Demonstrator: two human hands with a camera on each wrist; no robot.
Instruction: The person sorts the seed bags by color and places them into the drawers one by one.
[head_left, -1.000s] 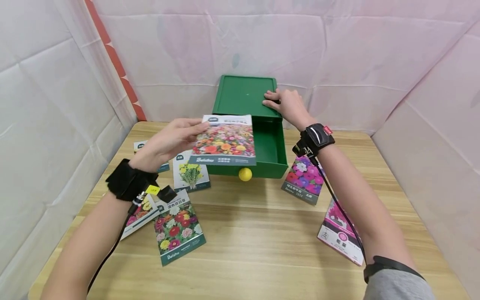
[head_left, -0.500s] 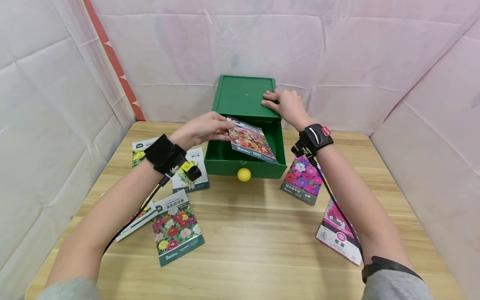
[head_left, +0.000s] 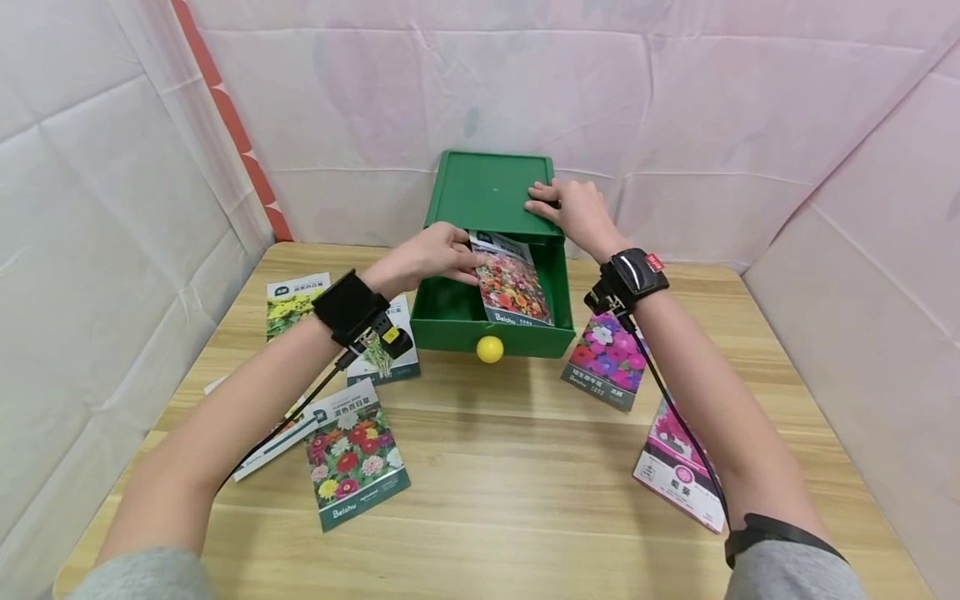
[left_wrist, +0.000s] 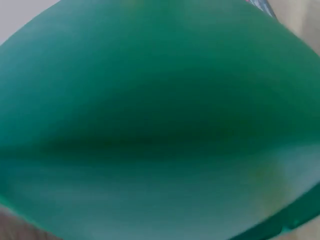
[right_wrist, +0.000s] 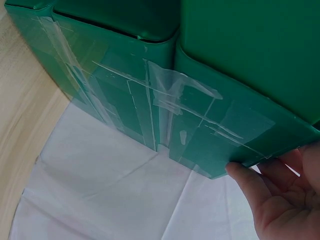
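Observation:
A green box [head_left: 487,190] stands at the table's far edge with its drawer [head_left: 450,321] pulled out and a yellow knob [head_left: 490,348] on its front. My left hand [head_left: 438,252] pinches a flower seed packet [head_left: 512,282] and holds it tilted inside the drawer. My right hand [head_left: 573,208] rests on the box's top right corner, thumb under its edge [right_wrist: 260,192]. The left wrist view shows only blurred green [left_wrist: 160,125]. In the right wrist view the box's taped green side [right_wrist: 165,110] fills the frame.
Several more seed packets lie on the wooden table [head_left: 525,483]: a yellow-flower one [head_left: 294,302], a red-flower one [head_left: 354,454] at left, purple [head_left: 606,358] and pink [head_left: 678,479] ones at right. White padded walls enclose the table.
My left hand has carried the seed packet from above the drawer's front down into the drawer. The right hand has stayed on the box top.

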